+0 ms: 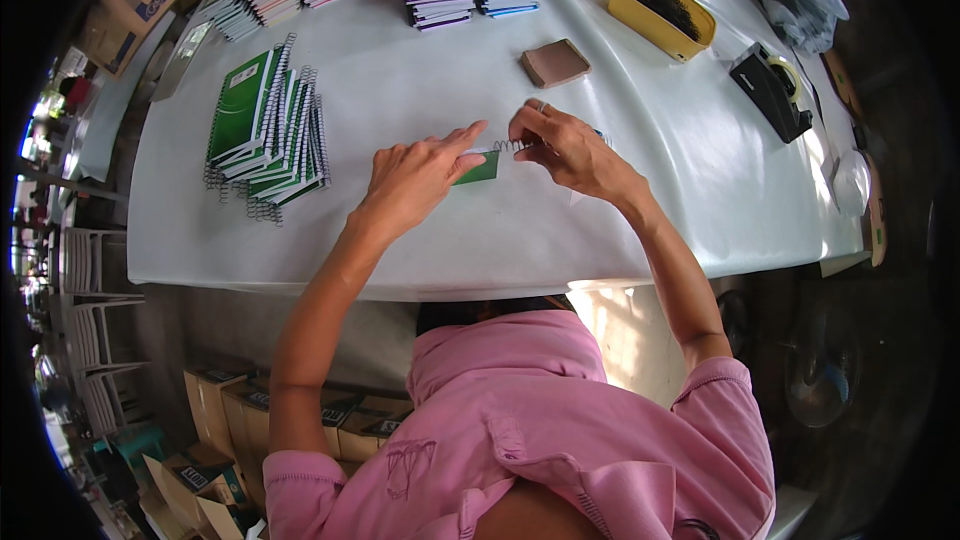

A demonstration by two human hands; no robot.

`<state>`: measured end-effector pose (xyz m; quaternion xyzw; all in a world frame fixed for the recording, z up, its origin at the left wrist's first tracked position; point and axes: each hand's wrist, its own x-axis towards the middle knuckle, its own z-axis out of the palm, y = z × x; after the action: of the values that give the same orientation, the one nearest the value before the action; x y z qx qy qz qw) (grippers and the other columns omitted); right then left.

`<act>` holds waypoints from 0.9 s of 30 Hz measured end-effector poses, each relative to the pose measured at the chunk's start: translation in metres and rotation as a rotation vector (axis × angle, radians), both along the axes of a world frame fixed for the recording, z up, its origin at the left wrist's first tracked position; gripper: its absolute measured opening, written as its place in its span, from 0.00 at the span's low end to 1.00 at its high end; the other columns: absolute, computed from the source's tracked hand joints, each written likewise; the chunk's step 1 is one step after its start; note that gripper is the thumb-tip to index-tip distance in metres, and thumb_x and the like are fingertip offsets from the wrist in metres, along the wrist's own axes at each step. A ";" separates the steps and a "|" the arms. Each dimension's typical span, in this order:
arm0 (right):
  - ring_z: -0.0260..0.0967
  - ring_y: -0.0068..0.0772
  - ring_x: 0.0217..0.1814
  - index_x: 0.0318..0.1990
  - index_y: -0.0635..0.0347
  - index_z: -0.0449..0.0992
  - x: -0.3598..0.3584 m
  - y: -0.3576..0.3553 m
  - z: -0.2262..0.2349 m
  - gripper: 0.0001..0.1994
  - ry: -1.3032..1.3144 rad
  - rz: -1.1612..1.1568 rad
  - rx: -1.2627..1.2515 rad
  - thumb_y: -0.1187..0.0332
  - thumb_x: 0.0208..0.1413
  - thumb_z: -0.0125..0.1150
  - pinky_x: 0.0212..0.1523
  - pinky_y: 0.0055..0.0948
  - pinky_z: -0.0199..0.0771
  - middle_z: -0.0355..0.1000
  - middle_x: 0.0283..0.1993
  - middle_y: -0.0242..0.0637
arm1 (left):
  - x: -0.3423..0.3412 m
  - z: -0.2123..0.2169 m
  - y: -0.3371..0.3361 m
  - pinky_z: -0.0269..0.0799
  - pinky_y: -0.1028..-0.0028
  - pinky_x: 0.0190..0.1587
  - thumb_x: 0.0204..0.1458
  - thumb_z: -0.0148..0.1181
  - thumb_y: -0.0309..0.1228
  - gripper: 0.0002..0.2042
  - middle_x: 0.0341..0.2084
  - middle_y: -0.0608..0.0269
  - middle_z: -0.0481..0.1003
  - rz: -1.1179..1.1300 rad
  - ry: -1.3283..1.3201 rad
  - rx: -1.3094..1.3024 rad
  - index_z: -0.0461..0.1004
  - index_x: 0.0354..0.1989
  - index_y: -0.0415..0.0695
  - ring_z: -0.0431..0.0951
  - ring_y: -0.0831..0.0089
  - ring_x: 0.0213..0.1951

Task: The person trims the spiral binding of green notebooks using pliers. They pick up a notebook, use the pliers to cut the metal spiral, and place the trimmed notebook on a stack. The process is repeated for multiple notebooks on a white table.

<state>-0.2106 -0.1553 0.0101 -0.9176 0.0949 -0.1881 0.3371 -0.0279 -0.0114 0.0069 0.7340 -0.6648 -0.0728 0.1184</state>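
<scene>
L hand (415,175) pressing flat on green notebook (480,169) at table (420,230) centre; R hand (565,145) pinching wire coil (508,146), fingertips closed. Risk: coil slipping, snagging holes if notebook shifting.

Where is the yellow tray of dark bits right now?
In the head view, the yellow rectangular plastic tray sits at the white table's far right, between the small brown pad and the black tape dispenser.
</scene>
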 end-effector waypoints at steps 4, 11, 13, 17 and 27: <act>0.70 0.49 0.35 0.39 0.65 0.74 0.001 0.003 0.004 0.07 0.099 -0.016 -0.082 0.71 0.56 0.58 0.37 0.44 0.67 0.72 0.33 0.45 | -0.002 0.006 0.000 0.75 0.58 0.37 0.59 0.52 0.46 0.24 0.42 0.59 0.79 0.028 -0.020 0.041 0.62 0.64 0.61 0.79 0.53 0.39; 0.72 0.47 0.35 0.35 0.65 0.76 0.011 0.000 0.012 0.08 0.240 0.141 0.048 0.68 0.58 0.58 0.37 0.41 0.70 0.73 0.30 0.44 | -0.011 -0.001 -0.001 0.75 0.59 0.35 0.57 0.53 0.48 0.25 0.41 0.60 0.79 -0.054 -0.004 0.088 0.63 0.63 0.60 0.80 0.54 0.34; 0.74 0.43 0.39 0.36 0.66 0.77 0.015 -0.022 0.007 0.14 0.276 0.155 0.074 0.60 0.61 0.56 0.38 0.37 0.72 0.75 0.34 0.48 | -0.008 0.006 0.000 0.75 0.59 0.35 0.57 0.53 0.49 0.25 0.40 0.61 0.79 -0.092 -0.009 0.152 0.64 0.63 0.60 0.80 0.54 0.34; 0.71 0.45 0.49 0.46 0.58 0.75 0.030 -0.111 -0.048 0.24 0.324 -0.417 -0.402 0.47 0.52 0.63 0.45 0.40 0.73 0.75 0.44 0.44 | -0.009 0.005 -0.003 0.74 0.58 0.34 0.57 0.51 0.50 0.25 0.34 0.60 0.80 -0.162 0.004 0.124 0.64 0.63 0.61 0.79 0.54 0.33; 0.72 0.41 0.51 0.49 0.58 0.79 0.018 -0.074 0.017 0.29 0.303 0.122 0.374 0.43 0.50 0.62 0.58 0.39 0.66 0.77 0.47 0.41 | 0.007 0.018 0.016 0.74 0.57 0.34 0.54 0.55 0.53 0.32 0.31 0.55 0.79 0.022 -0.084 0.158 0.57 0.67 0.61 0.78 0.50 0.31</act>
<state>-0.1924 -0.2298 0.0269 -0.8611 0.1220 -0.0068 0.4936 -0.0213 0.0046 0.0253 0.7508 -0.6532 -0.0929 0.0329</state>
